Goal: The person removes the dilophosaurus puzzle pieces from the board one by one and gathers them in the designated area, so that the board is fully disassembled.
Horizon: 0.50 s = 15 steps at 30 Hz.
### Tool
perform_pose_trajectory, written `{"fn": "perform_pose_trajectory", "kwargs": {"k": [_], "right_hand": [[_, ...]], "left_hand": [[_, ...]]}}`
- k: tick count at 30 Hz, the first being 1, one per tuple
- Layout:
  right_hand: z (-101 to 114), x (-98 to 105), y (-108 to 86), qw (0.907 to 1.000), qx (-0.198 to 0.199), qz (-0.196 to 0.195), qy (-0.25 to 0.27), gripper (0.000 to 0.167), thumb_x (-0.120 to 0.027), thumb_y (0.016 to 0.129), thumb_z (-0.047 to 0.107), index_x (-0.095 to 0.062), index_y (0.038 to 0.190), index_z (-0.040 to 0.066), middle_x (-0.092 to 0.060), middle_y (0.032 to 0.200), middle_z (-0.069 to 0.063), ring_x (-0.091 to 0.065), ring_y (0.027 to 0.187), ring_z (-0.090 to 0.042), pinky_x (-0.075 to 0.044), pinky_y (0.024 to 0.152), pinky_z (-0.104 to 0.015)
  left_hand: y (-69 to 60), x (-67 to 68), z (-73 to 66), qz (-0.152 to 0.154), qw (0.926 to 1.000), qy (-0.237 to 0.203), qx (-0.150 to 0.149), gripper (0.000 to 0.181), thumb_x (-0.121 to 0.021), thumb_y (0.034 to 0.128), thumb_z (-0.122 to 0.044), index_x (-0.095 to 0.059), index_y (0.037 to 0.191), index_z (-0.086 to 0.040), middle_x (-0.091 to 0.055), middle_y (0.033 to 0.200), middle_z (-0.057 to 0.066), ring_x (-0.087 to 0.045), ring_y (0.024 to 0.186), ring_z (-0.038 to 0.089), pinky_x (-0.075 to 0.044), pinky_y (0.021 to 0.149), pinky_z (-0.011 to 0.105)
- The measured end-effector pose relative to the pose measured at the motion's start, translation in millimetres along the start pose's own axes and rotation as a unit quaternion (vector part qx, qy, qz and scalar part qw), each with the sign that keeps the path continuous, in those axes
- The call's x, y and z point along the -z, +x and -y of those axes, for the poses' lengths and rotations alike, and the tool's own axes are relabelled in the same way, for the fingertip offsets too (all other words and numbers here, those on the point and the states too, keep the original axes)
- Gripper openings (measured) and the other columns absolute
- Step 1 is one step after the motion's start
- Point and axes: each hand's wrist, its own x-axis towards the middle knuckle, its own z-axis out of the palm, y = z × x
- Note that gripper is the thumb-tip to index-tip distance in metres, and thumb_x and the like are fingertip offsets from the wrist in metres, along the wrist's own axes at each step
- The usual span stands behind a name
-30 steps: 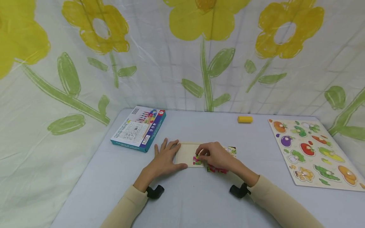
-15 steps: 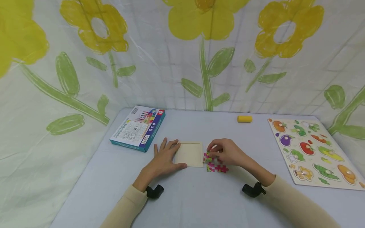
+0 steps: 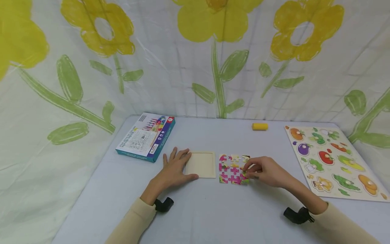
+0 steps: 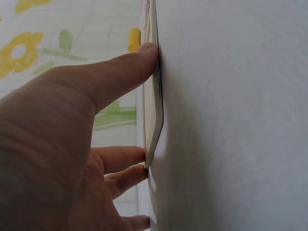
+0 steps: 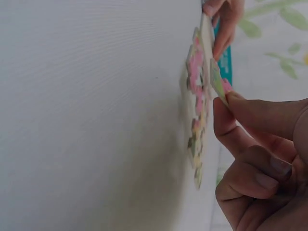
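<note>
In the head view my left hand lies with spread fingers at the left side of a pale wooden puzzle tray. Its thumb touches the near rim and its fingertips touch the left edge. Just right of the tray, several pink, green and yellow jigsaw pieces lie in loose rows. My right hand hovers by their right-hand column. Between thumb and forefinger it pinches one green-and-pink jigsaw piece, raised off the table in the right wrist view. The right fingers partly hide the pieces behind them.
A flat box with printed sides lies at the back left. Toward the back right is a yellow cylinder. A large vegetable peg board occupies the right side. A flower-painted cloth hangs behind the white table.
My right hand has carried the pinched jigsaw piece from the tray's lower right corner rightward, past the loose pieces to their right-hand column. The left hand has stayed at the tray.
</note>
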Motion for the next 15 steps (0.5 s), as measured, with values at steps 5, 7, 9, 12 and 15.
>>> {"fn": "perform_pose_trajectory", "kwargs": {"k": [5,7,9,12,15], "right_hand": [[-6.3,-0.2,-8.5,1.0,-0.006,-0.001,0.003,0.012,-0.079,0.095,0.013,-0.076,0.106,0.013,-0.082,0.095,0.002,-0.074,0.086,-0.011,-0.051,0.068,-0.021],[-7.7,-0.9,-9.8,1.0,-0.006,-0.001,0.001,0.011,-0.079,0.095,0.013,-0.076,0.105,0.014,-0.082,0.094,0.002,-0.073,0.085,-0.011,-0.05,0.068,-0.021],[-8.7,-1.7,-10.2,1.0,-0.004,-0.003,-0.006,0.01,-0.078,0.095,0.012,-0.076,0.104,0.014,-0.082,0.094,0.003,-0.072,0.085,-0.01,-0.051,0.068,-0.021],[-9.4,-2.9,-9.6,0.9997,0.001,-0.007,-0.025,0.01,-0.079,0.094,0.01,-0.076,0.102,0.015,-0.081,0.093,0.003,-0.071,0.083,-0.008,-0.051,0.067,-0.021],[-8.8,-3.9,-8.8,0.9987,0.005,-0.018,-0.048,0.01,-0.08,0.092,0.011,-0.076,0.101,0.016,-0.08,0.09,0.005,-0.069,0.081,-0.005,-0.051,0.066,-0.02]], "left_hand": [[-0.8,1.0,-0.2,0.001,1.0,-0.001,0.0,0.095,-0.077,0.0871,-0.062,-0.046,0.16,-0.009,-0.038,0.172,0.011,-0.009,0.165,0.051,0.001,0.122,0.085],[-0.8,0.8,-0.3,0.002,1.0,-0.001,0.0,0.095,-0.077,0.0871,-0.061,-0.046,0.16,-0.009,-0.038,0.172,0.011,-0.01,0.165,0.051,0.0,0.122,0.085],[-0.8,0.9,-0.4,0.003,1.0,-0.002,0.001,0.095,-0.077,0.0873,-0.061,-0.046,0.16,-0.009,-0.037,0.172,0.011,-0.009,0.165,0.051,0.001,0.122,0.085],[-0.5,0.7,-0.4,0.005,1.0,-0.004,0.001,0.095,-0.077,0.0876,-0.061,-0.046,0.16,-0.009,-0.037,0.172,0.011,-0.009,0.165,0.051,0.001,0.122,0.085],[-0.1,0.8,-0.2,0.007,1.0,-0.002,0.0,0.095,-0.076,0.0878,-0.061,-0.045,0.161,-0.009,-0.037,0.172,0.011,-0.008,0.165,0.051,0.002,0.122,0.085]]}}
